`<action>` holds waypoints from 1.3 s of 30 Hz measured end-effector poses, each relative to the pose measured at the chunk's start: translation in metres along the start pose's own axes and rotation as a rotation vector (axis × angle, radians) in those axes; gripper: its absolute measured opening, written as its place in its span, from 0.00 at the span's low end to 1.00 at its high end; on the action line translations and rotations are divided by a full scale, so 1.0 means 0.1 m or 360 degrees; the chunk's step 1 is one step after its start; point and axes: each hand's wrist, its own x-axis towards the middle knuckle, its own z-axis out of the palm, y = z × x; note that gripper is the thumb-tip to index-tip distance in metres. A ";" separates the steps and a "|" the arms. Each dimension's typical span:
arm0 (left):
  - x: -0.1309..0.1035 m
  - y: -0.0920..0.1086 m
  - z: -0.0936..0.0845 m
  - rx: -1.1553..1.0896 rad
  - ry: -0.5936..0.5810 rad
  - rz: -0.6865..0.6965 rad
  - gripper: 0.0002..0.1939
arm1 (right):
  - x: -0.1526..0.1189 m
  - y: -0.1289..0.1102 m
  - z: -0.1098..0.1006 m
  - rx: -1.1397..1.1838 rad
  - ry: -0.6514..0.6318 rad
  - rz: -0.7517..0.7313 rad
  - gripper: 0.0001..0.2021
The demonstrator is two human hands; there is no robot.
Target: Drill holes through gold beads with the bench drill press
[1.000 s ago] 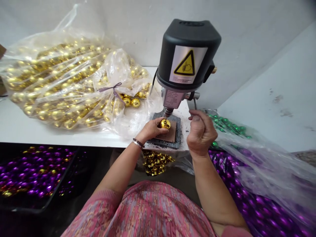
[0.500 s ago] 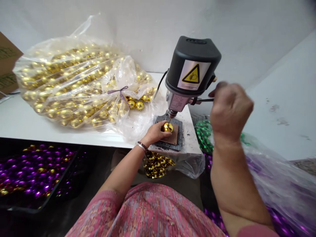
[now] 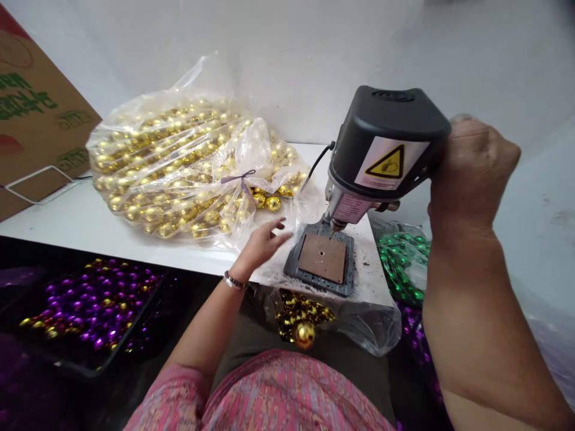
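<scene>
My left hand (image 3: 264, 244) is empty with its fingers apart, over the white table just left of the drill press base (image 3: 349, 286). A brown plate (image 3: 322, 257) with a small hole lies on that base, under the bit. My right hand (image 3: 477, 167) is closed beside the black drill press head (image 3: 395, 131); its fingers and whatever they grip are hidden behind the head. A single gold ball (image 3: 305, 335) is in the air in front of the table edge, above an open plastic bag of gold balls (image 3: 299, 308).
A large tied bag of gold balls (image 3: 171, 167) lies on the white table (image 3: 40, 230), beside a cardboard box (image 3: 36, 114). Below left stands a black bin of purple and gold balls (image 3: 101, 305). Green beads (image 3: 404, 263) are to the right.
My left hand has let go of the gold ball and moved left off the plate. That ball has dropped toward the bag below. My right hand is higher and nearer the drill head. The view has shifted.
</scene>
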 end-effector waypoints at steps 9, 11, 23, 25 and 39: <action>1.23 -0.25 -0.01 0.0572 0.0288 -0.0433 0.17 | -0.12 -0.18 -0.08 0.0356 0.0008 0.0326 0.18; 1.27 -0.29 0.05 0.0576 0.0218 -0.0460 0.19 | -0.13 -0.22 -0.09 0.0487 0.0043 0.0384 0.18; 0.34 0.02 -0.02 -0.0454 -0.0125 -0.0175 0.28 | -0.11 -0.24 -0.08 0.0610 0.0100 0.0322 0.20; 0.13 0.11 0.00 -0.0769 -0.0382 -0.0235 0.27 | -0.10 -0.22 -0.06 0.0654 0.0140 0.0317 0.20; 0.08 0.25 0.65 -0.0010 -0.0302 -0.0181 0.23 | -0.03 -0.30 -0.12 0.0548 -0.0093 0.0513 0.20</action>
